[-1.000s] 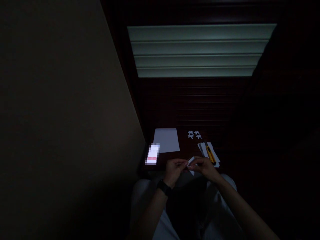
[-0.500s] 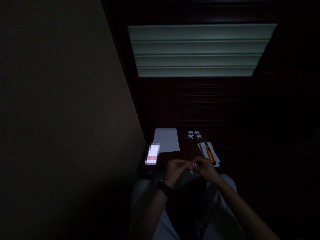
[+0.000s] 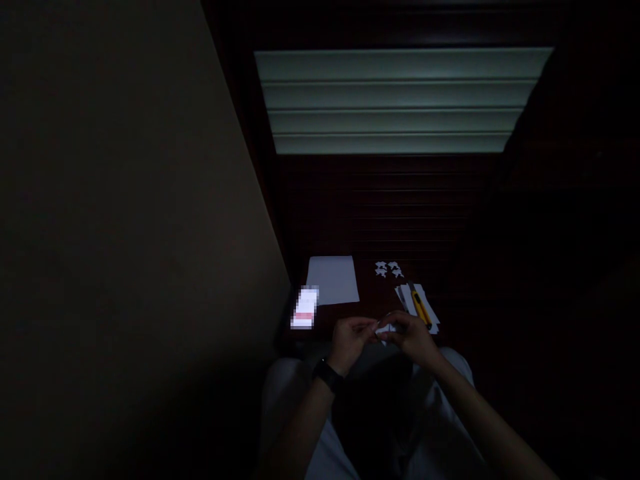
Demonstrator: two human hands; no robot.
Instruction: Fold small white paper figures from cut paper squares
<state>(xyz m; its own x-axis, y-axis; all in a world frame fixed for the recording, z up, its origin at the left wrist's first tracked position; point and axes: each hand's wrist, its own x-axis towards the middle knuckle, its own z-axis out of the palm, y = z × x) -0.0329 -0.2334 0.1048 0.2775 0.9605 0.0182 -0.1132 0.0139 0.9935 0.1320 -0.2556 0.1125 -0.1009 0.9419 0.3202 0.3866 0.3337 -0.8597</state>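
A small white piece of folded paper (image 3: 385,329) sits between both hands, just above my lap at the near edge of a dark table. My left hand (image 3: 350,341), with a dark watch on the wrist, pinches the paper's left side with closed fingers. My right hand (image 3: 411,337) pinches its right side, fingers curled over it. Much of the paper is hidden by my fingers, and the scene is very dark.
On the dark table (image 3: 370,303) lie a white sheet (image 3: 333,280), a lit phone screen (image 3: 305,308), several small folded paper figures (image 3: 389,269), and a yellow cutter (image 3: 421,308) on paper strips (image 3: 430,313). A beige wall (image 3: 125,233) stands on the left, slatted blinds (image 3: 395,100) behind.
The hands stay together at the table's edge and keep working the small paper. Less of the paper shows now than a second ago. Nothing on the table has moved.
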